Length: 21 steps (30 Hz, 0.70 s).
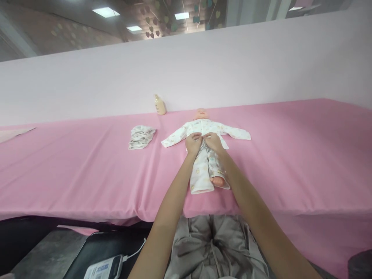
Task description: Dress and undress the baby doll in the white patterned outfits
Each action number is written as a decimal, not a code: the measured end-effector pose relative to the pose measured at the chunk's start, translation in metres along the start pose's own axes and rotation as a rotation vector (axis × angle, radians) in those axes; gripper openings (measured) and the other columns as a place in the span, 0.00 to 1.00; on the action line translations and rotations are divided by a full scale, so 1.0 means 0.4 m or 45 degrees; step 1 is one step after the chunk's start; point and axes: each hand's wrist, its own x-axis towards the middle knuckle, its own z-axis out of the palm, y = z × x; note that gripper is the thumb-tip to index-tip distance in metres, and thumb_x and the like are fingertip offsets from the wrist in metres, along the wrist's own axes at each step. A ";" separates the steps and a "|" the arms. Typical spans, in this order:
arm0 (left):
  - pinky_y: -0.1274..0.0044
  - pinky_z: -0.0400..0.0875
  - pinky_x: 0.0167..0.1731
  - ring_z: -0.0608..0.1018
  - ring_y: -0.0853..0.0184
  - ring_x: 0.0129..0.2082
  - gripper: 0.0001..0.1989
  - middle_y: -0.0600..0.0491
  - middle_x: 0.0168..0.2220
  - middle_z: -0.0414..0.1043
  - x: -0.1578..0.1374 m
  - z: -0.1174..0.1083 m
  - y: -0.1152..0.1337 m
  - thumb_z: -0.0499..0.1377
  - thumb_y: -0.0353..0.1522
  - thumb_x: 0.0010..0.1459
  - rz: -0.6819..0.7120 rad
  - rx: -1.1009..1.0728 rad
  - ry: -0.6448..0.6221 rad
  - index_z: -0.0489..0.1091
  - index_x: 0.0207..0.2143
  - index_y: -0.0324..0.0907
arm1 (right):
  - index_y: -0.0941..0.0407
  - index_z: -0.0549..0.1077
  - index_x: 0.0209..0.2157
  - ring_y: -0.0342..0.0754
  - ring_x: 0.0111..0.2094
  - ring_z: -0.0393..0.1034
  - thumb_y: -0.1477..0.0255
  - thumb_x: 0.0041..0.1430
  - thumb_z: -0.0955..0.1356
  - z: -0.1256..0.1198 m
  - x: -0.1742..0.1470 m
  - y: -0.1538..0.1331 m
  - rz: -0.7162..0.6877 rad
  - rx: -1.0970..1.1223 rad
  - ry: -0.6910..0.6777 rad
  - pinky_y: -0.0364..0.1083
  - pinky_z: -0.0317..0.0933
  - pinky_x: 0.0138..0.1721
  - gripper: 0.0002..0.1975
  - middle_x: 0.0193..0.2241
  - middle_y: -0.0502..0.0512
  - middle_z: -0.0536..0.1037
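A baby doll (pixel 201 113) lies on its back on the pink-covered table, head toward the wall. It wears a white printed top (pixel 192 127) with both sleeves spread wide, and white printed pants (pixel 200 174). One foot (pixel 217 181) shows at the right pant leg's cuff. At the doll's waist, my left hand (pixel 193 142) and my right hand (pixel 212 142) are close together, fingers pinched on the waist area of the clothing. Just what fabric or cord lies between the fingertips is too small to make out.
Left of the doll lies a folded stack of printed cloth (pixel 141 136). A cream pump bottle (pixel 159 105) stands by the white wall (pixel 186 73). Below the pink tablecloth (pixel 87 166), a white device with a cable (pixel 104 267) rests on a black surface.
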 end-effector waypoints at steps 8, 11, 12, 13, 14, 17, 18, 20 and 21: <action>0.75 0.73 0.40 0.80 0.65 0.35 0.07 0.49 0.34 0.79 -0.006 -0.009 0.006 0.59 0.26 0.46 -0.016 0.012 -0.013 0.74 0.31 0.39 | 0.58 0.74 0.35 0.50 0.39 0.71 0.71 0.58 0.63 0.007 0.005 0.006 -0.090 -0.155 -0.006 0.45 0.61 0.41 0.09 0.35 0.58 0.78; 0.75 0.73 0.41 0.80 0.66 0.35 0.06 0.50 0.33 0.79 -0.011 -0.012 0.012 0.58 0.26 0.47 -0.011 0.071 -0.026 0.74 0.30 0.39 | 0.59 0.73 0.36 0.53 0.40 0.71 0.73 0.59 0.62 0.012 0.005 0.002 -0.177 -0.354 -0.015 0.47 0.60 0.41 0.09 0.36 0.62 0.77; 0.75 0.72 0.41 0.80 0.66 0.35 0.07 0.51 0.33 0.79 -0.012 -0.013 0.014 0.58 0.26 0.48 -0.009 0.087 -0.038 0.74 0.30 0.40 | 0.59 0.73 0.37 0.54 0.40 0.71 0.73 0.60 0.61 0.012 0.006 -0.001 -0.207 -0.430 -0.025 0.47 0.60 0.40 0.10 0.35 0.63 0.77; 0.76 0.72 0.42 0.80 0.66 0.36 0.08 0.51 0.34 0.79 -0.014 -0.014 0.016 0.57 0.26 0.48 -0.011 0.095 -0.055 0.74 0.30 0.40 | 0.60 0.73 0.37 0.54 0.39 0.71 0.74 0.60 0.61 0.012 0.008 -0.004 -0.231 -0.496 -0.036 0.47 0.60 0.39 0.10 0.35 0.65 0.77; 0.76 0.72 0.42 0.80 0.67 0.36 0.09 0.51 0.34 0.79 -0.015 -0.015 0.019 0.56 0.25 0.48 -0.017 0.095 -0.075 0.75 0.31 0.40 | 0.61 0.72 0.36 0.55 0.39 0.71 0.75 0.60 0.60 0.012 0.010 -0.007 -0.247 -0.539 -0.049 0.47 0.59 0.39 0.10 0.35 0.66 0.77; 0.76 0.72 0.42 0.80 0.67 0.37 0.12 0.51 0.34 0.79 -0.016 -0.020 0.025 0.54 0.23 0.47 -0.038 0.090 -0.124 0.75 0.33 0.40 | 0.62 0.73 0.34 0.56 0.37 0.71 0.77 0.59 0.61 0.009 0.016 -0.013 -0.268 -0.565 -0.078 0.47 0.59 0.37 0.09 0.33 0.68 0.76; 0.75 0.72 0.43 0.80 0.66 0.37 0.13 0.51 0.33 0.79 -0.015 -0.021 0.026 0.54 0.23 0.47 -0.042 0.096 -0.134 0.75 0.33 0.40 | 0.62 0.73 0.33 0.55 0.37 0.71 0.77 0.58 0.62 0.008 0.017 -0.012 -0.277 -0.568 -0.080 0.47 0.59 0.37 0.09 0.33 0.68 0.76; 0.74 0.72 0.44 0.80 0.66 0.37 0.12 0.51 0.33 0.79 -0.012 -0.022 0.024 0.56 0.24 0.47 -0.054 0.101 -0.141 0.75 0.33 0.40 | 0.60 0.73 0.33 0.54 0.37 0.71 0.76 0.59 0.61 0.006 0.017 -0.008 -0.289 -0.564 -0.065 0.47 0.59 0.36 0.09 0.34 0.66 0.77; 0.74 0.72 0.44 0.80 0.66 0.37 0.11 0.51 0.33 0.79 -0.010 -0.020 0.022 0.56 0.25 0.47 -0.062 0.090 -0.143 0.75 0.33 0.40 | 0.59 0.74 0.33 0.53 0.37 0.71 0.75 0.58 0.62 0.004 0.017 -0.005 -0.286 -0.533 -0.051 0.46 0.59 0.36 0.09 0.34 0.64 0.77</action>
